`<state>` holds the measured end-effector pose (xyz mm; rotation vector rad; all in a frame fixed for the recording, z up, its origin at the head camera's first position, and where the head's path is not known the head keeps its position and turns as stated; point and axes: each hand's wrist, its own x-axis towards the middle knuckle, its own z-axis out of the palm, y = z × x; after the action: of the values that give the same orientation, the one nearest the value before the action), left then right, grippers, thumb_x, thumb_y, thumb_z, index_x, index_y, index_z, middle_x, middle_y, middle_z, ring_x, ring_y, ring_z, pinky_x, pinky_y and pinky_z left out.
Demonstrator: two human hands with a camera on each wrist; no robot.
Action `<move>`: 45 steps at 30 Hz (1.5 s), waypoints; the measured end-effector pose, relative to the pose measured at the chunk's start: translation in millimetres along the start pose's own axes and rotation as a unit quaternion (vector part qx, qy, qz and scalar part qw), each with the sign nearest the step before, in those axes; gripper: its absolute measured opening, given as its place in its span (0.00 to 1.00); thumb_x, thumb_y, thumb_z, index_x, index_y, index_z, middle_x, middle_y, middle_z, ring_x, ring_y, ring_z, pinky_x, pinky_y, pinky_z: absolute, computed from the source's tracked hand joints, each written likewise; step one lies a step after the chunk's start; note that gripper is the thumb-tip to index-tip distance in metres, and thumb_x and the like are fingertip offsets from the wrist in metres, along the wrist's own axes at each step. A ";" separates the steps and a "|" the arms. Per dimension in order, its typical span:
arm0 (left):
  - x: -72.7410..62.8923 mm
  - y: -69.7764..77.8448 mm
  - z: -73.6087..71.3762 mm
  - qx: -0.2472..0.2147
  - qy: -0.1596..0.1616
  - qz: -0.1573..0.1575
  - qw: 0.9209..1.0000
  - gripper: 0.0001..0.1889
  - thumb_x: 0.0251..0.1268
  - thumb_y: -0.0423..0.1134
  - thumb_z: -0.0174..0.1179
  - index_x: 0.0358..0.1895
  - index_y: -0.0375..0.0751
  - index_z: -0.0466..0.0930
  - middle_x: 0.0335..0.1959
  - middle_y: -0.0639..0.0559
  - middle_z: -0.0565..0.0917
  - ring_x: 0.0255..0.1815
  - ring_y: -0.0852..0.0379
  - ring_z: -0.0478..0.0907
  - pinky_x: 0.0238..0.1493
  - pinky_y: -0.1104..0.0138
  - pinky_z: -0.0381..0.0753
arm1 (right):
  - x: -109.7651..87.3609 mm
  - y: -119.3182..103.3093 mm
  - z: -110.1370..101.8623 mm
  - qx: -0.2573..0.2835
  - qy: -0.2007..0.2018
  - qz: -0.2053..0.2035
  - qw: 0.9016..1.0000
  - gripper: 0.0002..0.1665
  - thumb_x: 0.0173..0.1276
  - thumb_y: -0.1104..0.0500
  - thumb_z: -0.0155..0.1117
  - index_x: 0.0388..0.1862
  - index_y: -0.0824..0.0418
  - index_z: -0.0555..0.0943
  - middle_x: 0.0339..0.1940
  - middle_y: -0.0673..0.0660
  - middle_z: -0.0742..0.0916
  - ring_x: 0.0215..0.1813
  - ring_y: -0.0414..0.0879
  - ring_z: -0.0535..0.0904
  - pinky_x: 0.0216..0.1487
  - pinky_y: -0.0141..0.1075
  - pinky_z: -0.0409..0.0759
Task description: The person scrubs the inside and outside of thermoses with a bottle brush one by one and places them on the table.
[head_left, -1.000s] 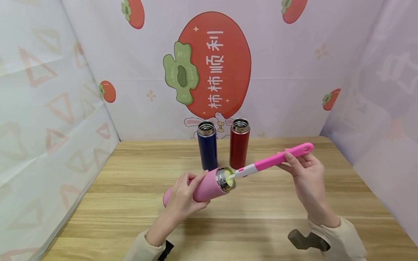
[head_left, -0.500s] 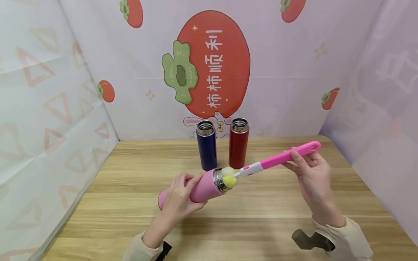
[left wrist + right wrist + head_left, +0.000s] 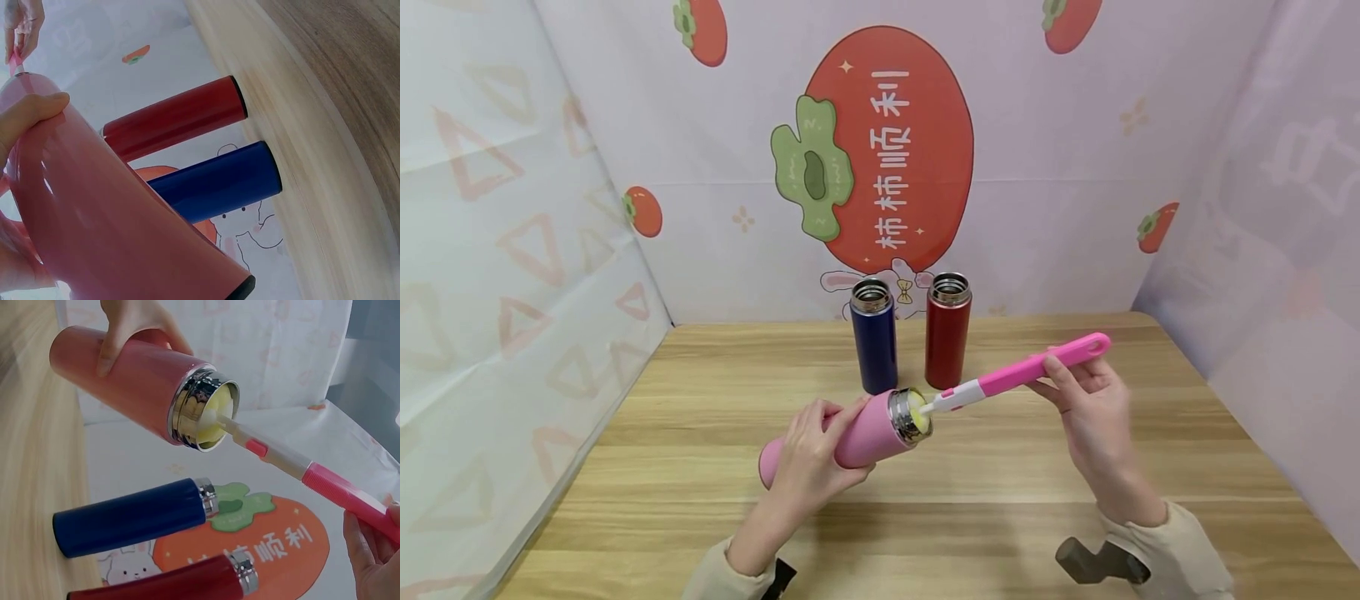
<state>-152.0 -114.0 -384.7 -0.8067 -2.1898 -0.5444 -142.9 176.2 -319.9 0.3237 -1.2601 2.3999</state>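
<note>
My left hand point(image 3: 811, 454) grips a pink thermos bottle point(image 3: 867, 435), its fingers and thumb wrapped round the body. The bottle is tilted, its steel mouth facing right. Between thumb and fingers, my right hand point(image 3: 1093, 408) pinches the bright pink handle of a bottle brush point(image 3: 1009, 375). In the right wrist view the yellow and white sponge head point(image 3: 215, 412) sits inside the mouth of the bottle, most of it hidden by the steel rim. A white neck joins the sponge to the handle.
Behind the hands, a blue bottle point(image 3: 876, 350) and a red bottle point(image 3: 947, 342) stand upright and uncapped on the wooden table point(image 3: 970, 517). A patterned cloth backdrop point(image 3: 1037, 208) rises at the table's far edge, with more cloth at both sides.
Half a second ago the sponge bulged out of the bottle's mouth; now it is pushed back in. My right hand moved out to the right, then back left. The bottle shifted slightly left.
</note>
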 end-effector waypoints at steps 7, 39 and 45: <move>-1.6 -2.0 1.5 0.001 -0.004 -0.006 1.000 0.41 0.19 0.44 0.74 0.53 0.49 0.73 0.33 0.48 0.70 0.34 0.52 0.70 0.35 0.59 0.69 | -2.6 8.1 -1.3 -0.037 -0.003 0.001 0.999 0.05 0.60 0.72 0.55 0.36 0.70 0.74 0.29 0.55 0.83 0.32 0.43 0.80 0.38 0.38 0.78; 5.1 11.8 3.3 -0.019 -0.030 -0.003 0.999 0.42 0.23 0.46 0.74 0.55 0.49 0.71 0.35 0.48 0.70 0.35 0.52 0.70 0.36 0.61 0.69 | 13.9 151.8 -117.5 -0.075 -0.074 0.039 0.994 0.21 0.61 0.71 0.55 0.53 0.71 0.66 0.48 0.73 0.75 0.49 0.67 0.72 0.45 0.53 0.72; 4.4 11.8 -0.2 -0.019 -0.036 -0.009 0.999 0.40 0.26 0.45 0.73 0.56 0.50 0.71 0.36 0.49 0.71 0.36 0.54 0.70 0.37 0.61 0.70 | 27.0 136.4 -135.8 -0.026 -0.076 -0.002 0.997 0.20 0.61 0.75 0.51 0.54 0.75 0.66 0.46 0.74 0.75 0.48 0.66 0.73 0.43 0.57 0.71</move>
<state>-146.1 -104.0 -379.7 -0.8384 -2.2600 -0.5773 -231.2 225.6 -485.8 0.4997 -1.3828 2.3728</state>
